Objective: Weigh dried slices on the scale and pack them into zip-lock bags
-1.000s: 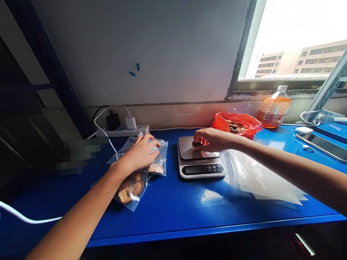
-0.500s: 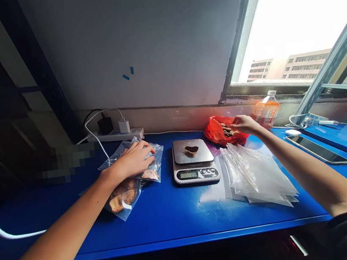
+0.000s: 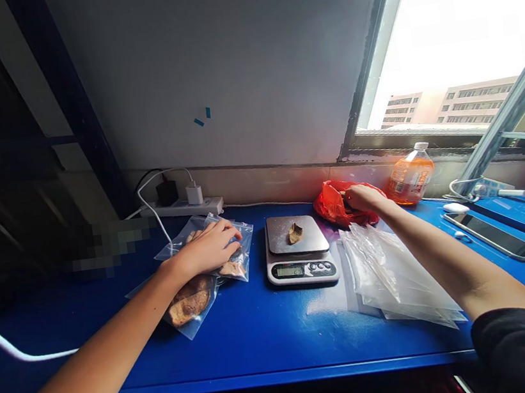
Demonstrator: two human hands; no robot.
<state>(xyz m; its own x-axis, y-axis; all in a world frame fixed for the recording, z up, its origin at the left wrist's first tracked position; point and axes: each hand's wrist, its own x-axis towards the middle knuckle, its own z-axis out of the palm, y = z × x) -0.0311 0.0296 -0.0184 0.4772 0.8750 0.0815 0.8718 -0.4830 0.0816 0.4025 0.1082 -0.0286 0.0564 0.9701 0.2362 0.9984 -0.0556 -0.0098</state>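
Note:
My left hand point(image 3: 214, 245) lies with fingers spread over clear zip bags point(image 3: 191, 299) that hold brown dried pieces. My right hand point(image 3: 362, 199) reaches into a red plastic bag point(image 3: 328, 204); its fingertips are hidden inside, among dark pieces hard to make out. Between the hands stands a kitchen scale point(image 3: 303, 271) with a metal top and a lit display whose digits are too small to read surely. One curled brown dried piece point(image 3: 295, 233) sits on its plate. Flat clear plastic bags point(image 3: 393, 269) lie stacked right of the scale, below my right forearm.
An orange drink bottle point(image 3: 411, 175) stands behind my right hand. A phone point(image 3: 497, 236) and a white earbud case point(image 3: 456, 208) lie at the right. A power strip point(image 3: 181, 208) with chargers and cables runs along the wall. The blue table's front edge point(image 3: 286, 375) is near me.
My right hand has gone from the rim down into the red bag. The piece on the scale now shows a different shape and angle. My left hand stays on the zip bags; the view shifts slightly.

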